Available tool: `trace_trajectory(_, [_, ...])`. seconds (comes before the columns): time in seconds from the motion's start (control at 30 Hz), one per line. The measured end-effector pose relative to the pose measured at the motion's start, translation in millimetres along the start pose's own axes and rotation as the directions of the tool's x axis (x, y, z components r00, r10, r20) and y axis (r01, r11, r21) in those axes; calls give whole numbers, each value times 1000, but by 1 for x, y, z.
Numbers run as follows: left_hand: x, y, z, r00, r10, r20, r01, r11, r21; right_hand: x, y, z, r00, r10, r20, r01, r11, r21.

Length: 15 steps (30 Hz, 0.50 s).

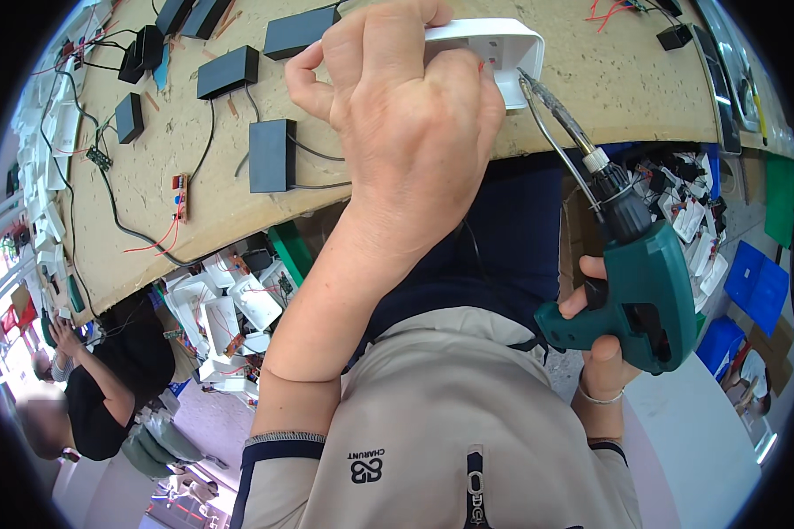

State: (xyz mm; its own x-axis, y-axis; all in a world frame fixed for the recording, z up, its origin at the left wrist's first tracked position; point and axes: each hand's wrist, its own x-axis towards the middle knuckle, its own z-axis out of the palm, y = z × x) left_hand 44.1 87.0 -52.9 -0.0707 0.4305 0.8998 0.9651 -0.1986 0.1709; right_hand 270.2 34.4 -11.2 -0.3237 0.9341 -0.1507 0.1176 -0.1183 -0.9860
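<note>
Tan bench (pixel 617 97), black boxes (pixel 272 156) | co-worker (pixel 137 353) leftward | left hand (pixel 415 141) gripping white casing (pixel 527 42) | right hand (pixel 606 363) clasping soldering gun (pixel 668 282)

It's the left cam of a head-worn fisheye pair, aimed steeply down. Sits pretty close: the wearer's shirt (pixel 454 401) fills the near middle, the left hand (pixel 415 132) looms big past it, and the workbench (pixel 622 97) spreads across the far side, super wide, with edges bending toward the rim.
</note>
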Motion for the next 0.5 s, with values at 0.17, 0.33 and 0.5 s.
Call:
trace_trajectory(0.17, [-1,-4,9,996,19,-92,-22,999,-29,1,1,3,1000,-30,-1,30,997,-73])
trace_trajectory(0.33, [-1,-5,16,983,40,-182,-50,997,-50,1,1,5,999,-36,6,37,991,-126])
trace_trajectory(0.5, [1,-7,24,960,54,-276,-76,995,-69,3,-2,7,999,-45,2,45,989,-139])
